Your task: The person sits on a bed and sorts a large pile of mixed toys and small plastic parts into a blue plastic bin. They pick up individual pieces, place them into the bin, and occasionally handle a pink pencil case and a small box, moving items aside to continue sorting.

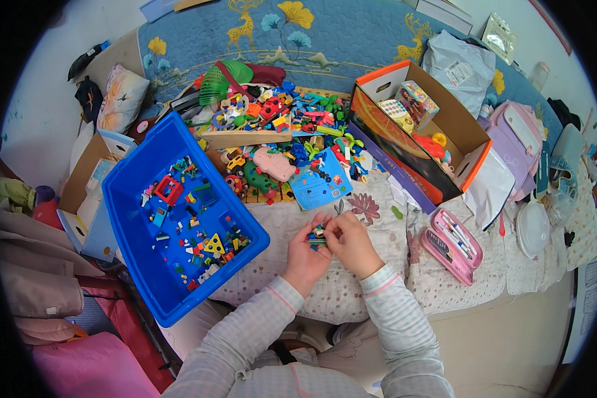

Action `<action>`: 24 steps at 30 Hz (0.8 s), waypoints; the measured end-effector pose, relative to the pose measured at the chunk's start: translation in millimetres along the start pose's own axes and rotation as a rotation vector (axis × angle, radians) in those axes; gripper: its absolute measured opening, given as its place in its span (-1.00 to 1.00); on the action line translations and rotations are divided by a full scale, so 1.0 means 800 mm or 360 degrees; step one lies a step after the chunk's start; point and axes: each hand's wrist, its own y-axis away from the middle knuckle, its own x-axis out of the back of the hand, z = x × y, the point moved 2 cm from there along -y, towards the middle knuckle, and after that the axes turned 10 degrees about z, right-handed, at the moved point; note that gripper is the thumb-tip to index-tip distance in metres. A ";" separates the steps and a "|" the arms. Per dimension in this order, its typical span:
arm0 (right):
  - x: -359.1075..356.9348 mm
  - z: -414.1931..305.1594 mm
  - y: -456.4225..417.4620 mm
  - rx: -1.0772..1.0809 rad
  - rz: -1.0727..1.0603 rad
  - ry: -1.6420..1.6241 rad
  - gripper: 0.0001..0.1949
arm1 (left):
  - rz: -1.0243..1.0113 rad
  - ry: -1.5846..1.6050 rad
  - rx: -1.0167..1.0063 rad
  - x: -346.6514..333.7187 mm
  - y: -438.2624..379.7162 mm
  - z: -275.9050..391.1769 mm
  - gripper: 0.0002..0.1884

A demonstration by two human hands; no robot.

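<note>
My left hand (306,256) is palm up and cradles several small toy building pieces (318,235), some of them green and blue. With its fingertips, my right hand (350,239) pinches at these same pieces from the right side; its fingers hide part of them. Just beyond my hands lies a blue printed booklet (321,180). To the left stands a blue plastic bin (179,266) with scattered small bricks on its floor, among them a red frame piece (168,190) and a yellow triangular piece (213,243).
Behind the booklet is a large heap of mixed toys (278,119), with a green spring toy (224,82) on it. An orange-rimmed cardboard box (413,144) holds more toys at the right. A pink pencil case (452,246) lies unzipped on the patterned cover (268,224).
</note>
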 end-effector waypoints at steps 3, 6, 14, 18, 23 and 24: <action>0.009 -0.009 -0.003 -0.0197 0.0001 -0.0298 -0.91 | -0.0008 0.0034 -0.0021 0.005 -0.005 0.002 -0.71; 0.018 -0.009 -0.008 -0.0157 -0.0105 -0.0267 -0.92 | 0.0025 0.0067 0.0001 0.007 -0.009 0.004 -0.72; 0.016 0.076 -0.022 -0.0632 0.0237 -0.0957 -0.89 | 0.0179 0.0050 0.0169 -0.001 -0.010 0.001 -0.73; 0.036 0.158 -0.067 -0.0787 0.0675 -0.0476 -0.89 | -0.0044 -0.0243 0.0270 0.047 -0.030 0.016 -0.61; 0.008 0.201 -0.102 -0.0376 0.0842 0.0306 -0.88 | -0.0210 -0.0580 0.0131 0.056 -0.026 0.016 -0.52; -0.003 0.198 -0.104 -0.0316 0.0769 0.0396 -0.85 | -0.0213 -0.0594 0.0133 0.061 -0.027 0.017 -0.52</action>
